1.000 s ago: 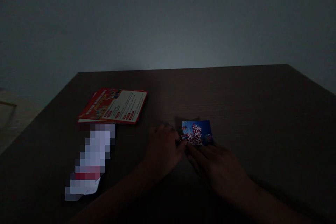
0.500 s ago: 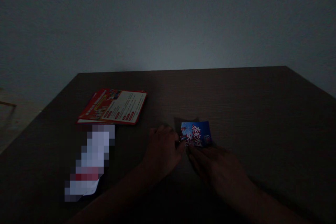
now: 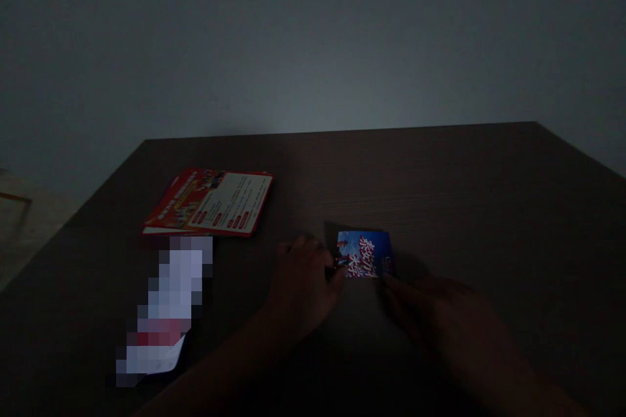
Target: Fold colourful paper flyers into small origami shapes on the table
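A small blue printed leaflet (image 3: pixel 364 253) with white and red lettering lies in front of me, and it looks folded. My left hand (image 3: pixel 304 283) rests at its left side, fingers curled and the thumb on its lower left corner. My right hand (image 3: pixel 440 313) is at the lower right corner, fingers close together and their tips on the near edge. Dim light hides the undersides of both hands.
A stack of red and white printed leaflets (image 3: pixel 210 202) lies at the left on the dark wooden table (image 3: pixel 415 176). Nearer me is a phone (image 3: pixel 169 313) with a lit, pixelated screen. A pale wall (image 3: pixel 342 45) stands behind the table.
My right hand has slid to the right along the leaflet's near edge, from its middle to its lower right corner. My left hand has stayed at the left side.
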The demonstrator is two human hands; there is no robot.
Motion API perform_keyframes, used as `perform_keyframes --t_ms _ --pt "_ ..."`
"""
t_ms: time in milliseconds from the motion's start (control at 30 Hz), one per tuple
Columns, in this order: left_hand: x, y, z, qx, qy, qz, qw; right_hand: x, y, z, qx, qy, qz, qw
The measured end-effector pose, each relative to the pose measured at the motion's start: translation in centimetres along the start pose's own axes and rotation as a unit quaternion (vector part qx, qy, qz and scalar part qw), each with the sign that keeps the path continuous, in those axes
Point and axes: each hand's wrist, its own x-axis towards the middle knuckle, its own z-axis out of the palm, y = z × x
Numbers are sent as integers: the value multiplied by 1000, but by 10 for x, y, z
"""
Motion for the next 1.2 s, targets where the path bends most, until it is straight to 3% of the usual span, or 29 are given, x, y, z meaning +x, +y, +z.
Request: perform_keyframes --t_ms 133,233,400,633,1033,1200 --pt "-1 -1 1 -3 -1 1 1000 -2 9 -6 -23 6 15 1000" --pt "-1 -1 2 -2 2 -1 1000 -2 8 -9 1 60 9 998" --pt "-1 1 1 0 1 -6 1000 2 -10 -6 71 135 -87 984" --pt "-2 -2 0 -10 10 -9 1000 7 -23 14 54 83 -101 990" --pt "4 -14 -5 -39 -15 -42 998 7 -22 11 84 45 -77 992" --pt "4 -19 -2 -39 3 -52 998 8 -21 9 92 26 -72 993"
